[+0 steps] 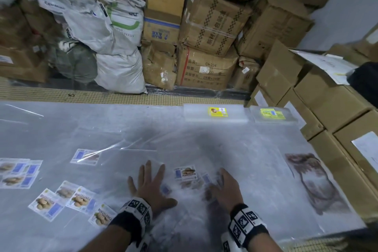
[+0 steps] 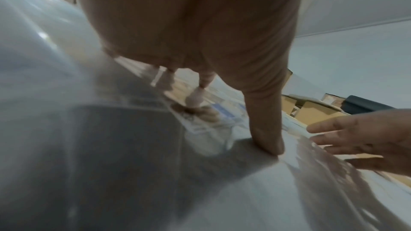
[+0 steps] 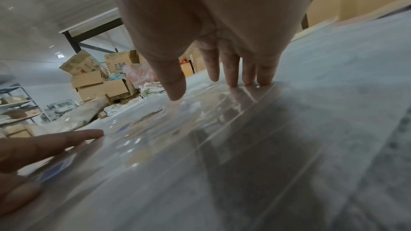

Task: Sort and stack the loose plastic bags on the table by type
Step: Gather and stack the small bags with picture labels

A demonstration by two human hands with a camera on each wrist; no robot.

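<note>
Both my hands lie flat, fingers straight, on a loose pile of clear plastic bags near the table's front middle. My left hand (image 1: 151, 182) presses with spread fingers; in the left wrist view the thumb of my left hand (image 2: 266, 143) pushes down on the film. My right hand (image 1: 223, 186) (image 3: 231, 76) rests fingertips on clear bags. Between them lies a bag with a blue-and-cookie label (image 1: 185, 173). More bags with that label (image 1: 79, 198) are scattered at the front left. Two neat stacks with yellow labels (image 1: 217, 112) (image 1: 273, 113) sit at the far edge.
A clear bag with a brown print (image 1: 313, 182) lies at the right of the grey table (image 1: 245, 145). Cardboard boxes (image 1: 337, 108) line the right side. White sacks (image 1: 114, 47) and more boxes (image 1: 206, 67) are piled beyond the far edge.
</note>
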